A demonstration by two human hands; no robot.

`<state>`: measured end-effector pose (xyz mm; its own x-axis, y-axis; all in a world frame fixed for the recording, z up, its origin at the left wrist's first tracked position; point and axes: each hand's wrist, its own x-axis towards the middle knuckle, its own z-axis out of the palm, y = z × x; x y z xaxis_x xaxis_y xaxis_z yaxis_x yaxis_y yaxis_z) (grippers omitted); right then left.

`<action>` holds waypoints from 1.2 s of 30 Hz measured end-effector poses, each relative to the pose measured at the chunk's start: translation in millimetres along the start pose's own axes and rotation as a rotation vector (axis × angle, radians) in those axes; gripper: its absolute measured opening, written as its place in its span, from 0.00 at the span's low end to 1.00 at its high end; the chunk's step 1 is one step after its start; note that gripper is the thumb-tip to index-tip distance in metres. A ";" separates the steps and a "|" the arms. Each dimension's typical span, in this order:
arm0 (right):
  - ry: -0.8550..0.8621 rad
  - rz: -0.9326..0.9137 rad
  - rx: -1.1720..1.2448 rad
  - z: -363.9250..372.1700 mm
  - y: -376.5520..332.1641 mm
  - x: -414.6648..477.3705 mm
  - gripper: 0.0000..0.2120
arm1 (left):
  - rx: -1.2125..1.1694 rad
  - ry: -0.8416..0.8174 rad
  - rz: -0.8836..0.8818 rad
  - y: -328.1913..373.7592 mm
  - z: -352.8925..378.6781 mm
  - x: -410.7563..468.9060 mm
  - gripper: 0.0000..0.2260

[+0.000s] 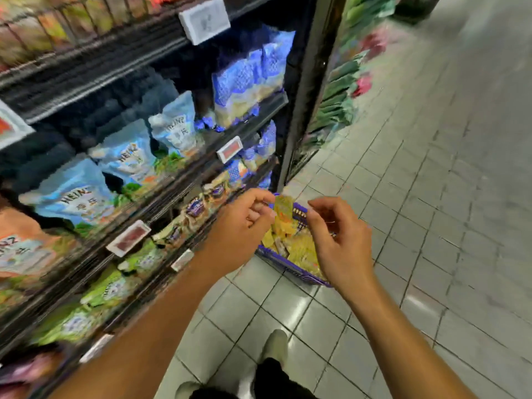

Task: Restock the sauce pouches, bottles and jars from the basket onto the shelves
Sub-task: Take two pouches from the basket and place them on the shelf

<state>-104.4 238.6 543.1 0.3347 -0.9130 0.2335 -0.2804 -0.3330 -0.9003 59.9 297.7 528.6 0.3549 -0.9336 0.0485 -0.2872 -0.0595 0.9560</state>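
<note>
Nearest, at the bottom edge of the frame, a shoe is standing on the tiled floor; both bare forearms are reaching up from there toward centre frame.

- Left hand, centre: fingers are curling inward, tips lying against the edge of one upright yellow pouch. Blur is hiding whether they are pinching it or only touching; cannot tell.
- Right hand, just right of centre: fingers are hanging loosely curled, slightly apart, gripping nothing visible.
- Purple basket is sitting on the floor beneath and beyond both hands, at the foot of the shelves. It is carrying a heap of yellow pouches. No bottles or jars are showing in it, though the hands are covering part.
- Left half of frame: shelf rows are looking well filled, with green packs low, blue Heinz pouches mid-left and blue bags upper centre, though dark space is showing behind the Heinz row.

Judgement: restocking is running mid-task. The heaped basket is leaving plenty to shelve, and a pouch pick seems to be starting.
</note>
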 end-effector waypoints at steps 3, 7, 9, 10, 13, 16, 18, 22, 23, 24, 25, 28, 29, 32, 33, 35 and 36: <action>-0.012 0.095 0.001 -22.8 34.3 4.1 0.09 | -0.001 -0.039 -0.054 -17.1 32.1 19.8 0.11; -0.010 0.241 0.007 -42.5 75.6 9.6 0.07 | -0.007 -0.100 -0.127 -39.6 61.9 42.6 0.08; -0.008 0.308 -0.009 -49.4 95.0 12.0 0.06 | 0.026 -0.161 -0.167 -51.1 71.7 54.6 0.09; -0.006 0.340 -0.019 -52.4 105.5 13.4 0.05 | 0.035 -0.192 -0.190 -56.7 76.1 61.0 0.09; 0.003 0.430 -0.059 -58.8 136.7 18.8 0.03 | 0.054 -0.245 -0.243 -74.9 89.1 81.9 0.09; -0.002 0.524 -0.095 -61.5 168.1 26.6 0.04 | 0.070 -0.278 -0.293 -94.0 103.8 108.2 0.09; -0.004 0.572 -0.113 -61.2 190.4 33.8 0.04 | 0.084 -0.297 -0.334 -111.0 113.4 128.5 0.09; 0.013 0.661 -0.161 -56.7 233.6 56.5 0.02 | 0.124 -0.352 -0.436 -150.9 130.5 173.1 0.10; 0.016 0.685 -0.167 -55.7 242.8 61.9 0.02 | 0.131 -0.367 -0.461 -160.5 134.6 184.1 0.09; 0.022 0.705 -0.168 -54.5 251.5 67.2 0.02 | 0.137 -0.379 -0.487 -169.5 138.2 195.4 0.09; 0.025 0.721 -0.170 -53.4 260.2 71.9 0.02 | 0.149 -0.391 -0.513 -178.4 141.1 206.9 0.09; 0.028 0.788 -0.181 -50.3 286.2 82.6 0.02 | 0.199 -0.428 -0.586 -202.8 148.3 239.2 0.08; 0.028 0.811 -0.188 -49.2 294.4 86.3 0.03 | 0.208 -0.437 -0.605 -210.8 150.5 249.5 0.07; 0.022 0.880 -0.217 -48.3 316.3 96.8 0.04 | 0.262 -0.453 -0.656 -236.3 156.7 274.7 0.05; 0.022 0.889 -0.221 -47.8 323.3 100.0 0.04 | 0.282 -0.460 -0.668 -245.7 158.3 281.3 0.05; 0.021 0.904 -0.225 -46.5 338.0 106.1 0.03 | 0.306 -0.464 -0.696 -264.1 162.0 290.2 0.05; 0.013 0.918 -0.225 -45.2 346.0 108.4 0.04 | 0.323 -0.459 -0.707 -274.0 164.6 292.6 0.06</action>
<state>-205.8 13.8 273.6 -0.1127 -0.8426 -0.5266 -0.5965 0.4812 -0.6424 96.0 -17.4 233.3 0.1732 -0.6861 -0.7065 -0.3971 -0.7051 0.5874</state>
